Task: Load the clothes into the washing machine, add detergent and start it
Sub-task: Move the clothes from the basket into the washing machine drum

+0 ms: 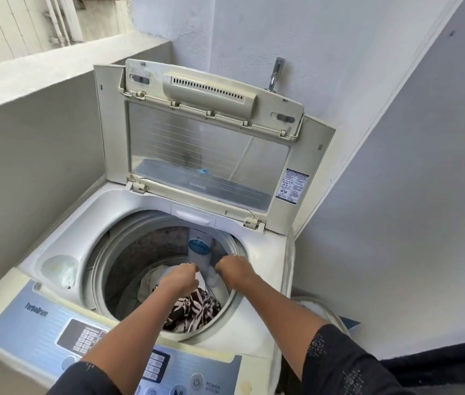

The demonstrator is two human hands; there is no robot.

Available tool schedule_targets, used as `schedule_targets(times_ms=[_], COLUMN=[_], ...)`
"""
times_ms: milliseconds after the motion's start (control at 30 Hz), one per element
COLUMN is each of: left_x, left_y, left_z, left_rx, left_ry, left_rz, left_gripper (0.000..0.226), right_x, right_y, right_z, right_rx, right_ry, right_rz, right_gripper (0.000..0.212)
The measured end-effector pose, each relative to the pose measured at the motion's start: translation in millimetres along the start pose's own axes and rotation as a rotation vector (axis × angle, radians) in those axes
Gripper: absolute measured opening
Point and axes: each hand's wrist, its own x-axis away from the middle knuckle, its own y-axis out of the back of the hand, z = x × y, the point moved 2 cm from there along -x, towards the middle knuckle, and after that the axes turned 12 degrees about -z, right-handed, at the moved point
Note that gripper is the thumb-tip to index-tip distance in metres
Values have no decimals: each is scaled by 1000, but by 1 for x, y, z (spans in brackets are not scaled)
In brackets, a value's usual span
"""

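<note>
Head view: washing machine (256, 306) lid (211, 155) up, both hands down in drum (128, 269). Left hand (180, 276) & right hand (234, 269) each curled tight on pale cloth (203, 277), above striped garment (194, 309) already inside. Fabric prob. light, soft, floppy; best bunched in a full fist, not by an edge.

Lit brightly and evenly by soft daylight from far left, beyond the parapet (40, 72); blown out to near white out there. Shaded gently inside the drum (128, 266), darkest at its near side. Hazed with pale reflections across the lid (197, 155) pane. Bent by the wide angle toward the edges, right wall (396, 166) leaning. Softened by slight blur around the left hand (180, 277), right hand (234, 267) and the white cloth (165, 273) gripped between them, folds washed out.
</note>
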Motion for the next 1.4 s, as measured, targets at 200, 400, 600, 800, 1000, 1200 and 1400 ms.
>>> schedule_targets(times_ms=[200,400,600,800,1000,1200,1400], left_x=[3,11,18,19,24,-13,-62], left_y=[18,8,-38,-120,-218,-341,-455], left_z=[-67,-177,-269,-331,-327,-299,-275], left_rx=[50,-22,-53,-86,-123,-145,-87], left_ry=[-55,-249,-306,-278,-240,-149,-26], left_rz=[-244,-495,-469,-286,-58,150,202], left_gripper=[41,48,55,58,56,54,43], right_x=[17,58,114,170,222,240,212], right_y=[27,27,-9,-77,-167,-296,-424], right_z=[-45,-133,-214,-284,-330,-349,-358], right_rx=[-48,-96,-218,-359,-484,-543,-527], right_ry=[50,-8,-90,-234,-512,-692,-674], right_rz=[-206,-366,-369,-243,-85,55,211], right_gripper=[34,32,43,45,42,19,33])
